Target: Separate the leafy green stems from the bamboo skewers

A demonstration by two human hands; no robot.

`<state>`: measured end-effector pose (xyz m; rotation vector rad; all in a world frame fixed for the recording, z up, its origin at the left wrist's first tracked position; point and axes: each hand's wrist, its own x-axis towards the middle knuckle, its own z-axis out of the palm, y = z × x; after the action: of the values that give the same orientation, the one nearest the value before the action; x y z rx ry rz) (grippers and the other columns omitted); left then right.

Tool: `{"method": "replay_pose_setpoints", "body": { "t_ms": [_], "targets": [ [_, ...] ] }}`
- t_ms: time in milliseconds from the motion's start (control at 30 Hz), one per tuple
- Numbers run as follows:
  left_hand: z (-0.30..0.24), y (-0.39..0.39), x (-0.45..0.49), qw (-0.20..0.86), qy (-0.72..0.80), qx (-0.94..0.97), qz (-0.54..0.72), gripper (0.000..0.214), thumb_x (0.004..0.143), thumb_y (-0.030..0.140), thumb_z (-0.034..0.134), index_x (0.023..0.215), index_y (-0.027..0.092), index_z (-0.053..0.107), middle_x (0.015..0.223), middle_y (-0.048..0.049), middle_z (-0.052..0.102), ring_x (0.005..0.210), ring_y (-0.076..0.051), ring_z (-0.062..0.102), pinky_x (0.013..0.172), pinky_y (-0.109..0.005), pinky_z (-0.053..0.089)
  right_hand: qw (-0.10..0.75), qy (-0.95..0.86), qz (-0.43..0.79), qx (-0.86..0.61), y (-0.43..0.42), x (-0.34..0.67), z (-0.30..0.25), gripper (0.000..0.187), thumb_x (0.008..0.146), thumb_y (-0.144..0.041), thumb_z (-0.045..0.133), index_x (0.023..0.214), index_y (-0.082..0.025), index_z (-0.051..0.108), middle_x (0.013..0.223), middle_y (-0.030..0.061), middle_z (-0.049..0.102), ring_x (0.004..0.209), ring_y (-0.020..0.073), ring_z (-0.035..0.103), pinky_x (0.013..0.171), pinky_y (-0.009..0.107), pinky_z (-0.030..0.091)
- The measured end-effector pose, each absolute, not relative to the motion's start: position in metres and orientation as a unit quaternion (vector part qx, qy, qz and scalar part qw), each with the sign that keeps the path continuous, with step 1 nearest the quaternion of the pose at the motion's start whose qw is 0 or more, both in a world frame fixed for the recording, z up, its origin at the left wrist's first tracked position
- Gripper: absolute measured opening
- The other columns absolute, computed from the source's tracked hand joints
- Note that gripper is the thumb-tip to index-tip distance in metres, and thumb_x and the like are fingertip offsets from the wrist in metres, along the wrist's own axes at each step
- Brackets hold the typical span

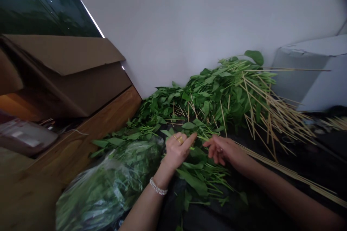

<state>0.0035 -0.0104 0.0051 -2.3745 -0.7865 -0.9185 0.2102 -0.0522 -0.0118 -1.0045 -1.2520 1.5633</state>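
Observation:
My left hand (176,148), with gold rings and a beaded bracelet at the wrist, is closed on a leafy green stem (201,137), its index finger reaching along it. The stem runs across to the curled fingers of my right hand (222,150), where thumb and fingertips close on its other end. Below both hands lies a loose bunch of leafy greens (196,182) with thin cut stems, on a black sheet (206,216). Long thin bamboo sticks (292,177) stretch from beside my right wrist toward the lower right.
A large heap of greens (214,83) with many thin sticks (282,115) rests against the white wall (189,18). At left are a clear plastic bag of greens (100,191), a wooden board (108,119) and an open cardboard box (89,83). A white box (322,72) stands right.

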Motion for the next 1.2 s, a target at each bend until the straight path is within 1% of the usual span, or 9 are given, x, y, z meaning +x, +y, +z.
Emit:
{"method": "replay_pose_setpoints", "body": {
  "t_ms": [133,267,367,467,567,700,867,1033,1200],
  "targets": [
    [0.007,-0.015,0.007,0.238,-0.257,-0.88,-0.32,0.031,0.092,0.013,0.042,0.113,0.019,0.064,0.057,0.0004,0.051,0.057,-0.013,0.048,0.055,-0.027,0.035,0.423,-0.476,0.675,-0.374,-0.057,0.209,-0.005,0.048,0.083,-0.058,0.052,0.094,-0.013,0.063,0.061,0.0,0.061,0.042,0.0076,0.05,0.036,0.018,0.029],
    [0.007,-0.019,0.011,0.239,-0.245,-0.886,-0.313,0.032,0.094,0.012,0.038,0.114,0.018,0.063,0.058,0.0,0.052,0.058,-0.013,0.05,0.054,-0.027,0.034,0.422,-0.453,0.692,-0.371,-0.06,0.208,-0.001,0.046,0.082,-0.057,0.053,0.093,-0.013,0.063,0.061,0.0004,0.062,0.041,0.0067,0.049,0.035,0.017,0.027],
    [0.004,-0.017,0.013,0.226,-0.246,-0.883,-0.33,0.027,0.092,0.016,0.046,0.114,0.018,0.063,0.058,0.0007,0.053,0.058,-0.013,0.05,0.055,-0.026,0.036,0.418,-0.474,0.674,-0.383,-0.059,0.208,0.0,0.038,0.079,-0.05,0.059,0.09,-0.014,0.063,0.063,0.0005,0.063,0.042,0.0068,0.05,0.035,0.017,0.028],
    [0.001,-0.01,0.011,0.184,-0.304,-0.851,-0.387,0.024,0.088,0.023,0.058,0.111,0.018,0.065,0.062,0.0003,0.057,0.06,-0.013,0.052,0.059,-0.025,0.04,0.429,-0.503,0.625,-0.416,-0.056,0.209,-0.003,0.035,0.078,-0.048,0.059,0.089,-0.015,0.064,0.066,0.0005,0.063,0.044,0.0075,0.05,0.037,0.019,0.031],
    [0.001,-0.001,0.004,0.149,-0.368,-0.805,-0.441,0.019,0.088,0.024,0.059,0.103,0.018,0.068,0.066,-0.0004,0.06,0.062,-0.012,0.055,0.062,-0.024,0.043,0.441,-0.523,0.578,-0.445,-0.053,0.21,-0.007,0.036,0.079,-0.049,0.056,0.091,-0.016,0.064,0.068,0.0013,0.063,0.047,0.0083,0.05,0.038,0.02,0.033],
    [0.001,0.004,-0.002,0.135,-0.385,-0.785,-0.466,0.017,0.088,0.021,0.058,0.101,0.019,0.068,0.068,-0.0006,0.062,0.063,-0.011,0.055,0.064,-0.024,0.044,0.44,-0.542,0.541,-0.469,-0.049,0.213,-0.014,0.037,0.081,-0.05,0.052,0.091,-0.017,0.065,0.069,0.0013,0.061,0.051,0.0094,0.05,0.04,0.02,0.034],
    [0.002,-0.003,0.003,0.146,-0.351,-0.823,-0.422,0.019,0.089,0.02,0.056,0.104,0.018,0.068,0.066,-0.001,0.06,0.062,-0.012,0.053,0.061,-0.024,0.042,0.427,-0.582,0.487,-0.492,-0.049,0.213,-0.02,0.032,0.085,-0.044,0.048,0.089,-0.018,0.067,0.066,-0.0004,0.057,0.054,0.0104,0.05,0.044,0.021,0.035],
    [0.003,-0.006,0.007,0.152,-0.328,-0.859,-0.364,0.02,0.09,0.021,0.055,0.106,0.02,0.068,0.064,-0.0007,0.057,0.064,-0.014,0.053,0.061,-0.025,0.041,0.403,-0.658,0.388,-0.505,-0.052,0.212,-0.018,0.032,0.088,-0.041,0.044,0.079,-0.02,0.066,0.063,-0.0001,0.057,0.059,0.0132,0.052,0.056,0.025,0.041],
    [0.003,-0.005,0.006,0.13,-0.311,-0.891,-0.304,0.02,0.09,0.021,0.054,0.107,0.02,0.065,0.071,-0.0018,0.06,0.069,-0.015,0.055,0.063,-0.027,0.043,0.405,-0.702,0.315,-0.494,-0.056,0.209,-0.014,0.029,0.09,-0.036,0.043,0.086,-0.02,0.066,0.074,0.0023,0.063,0.068,0.0156,0.056,0.063,0.027,0.042]
  ]
}}
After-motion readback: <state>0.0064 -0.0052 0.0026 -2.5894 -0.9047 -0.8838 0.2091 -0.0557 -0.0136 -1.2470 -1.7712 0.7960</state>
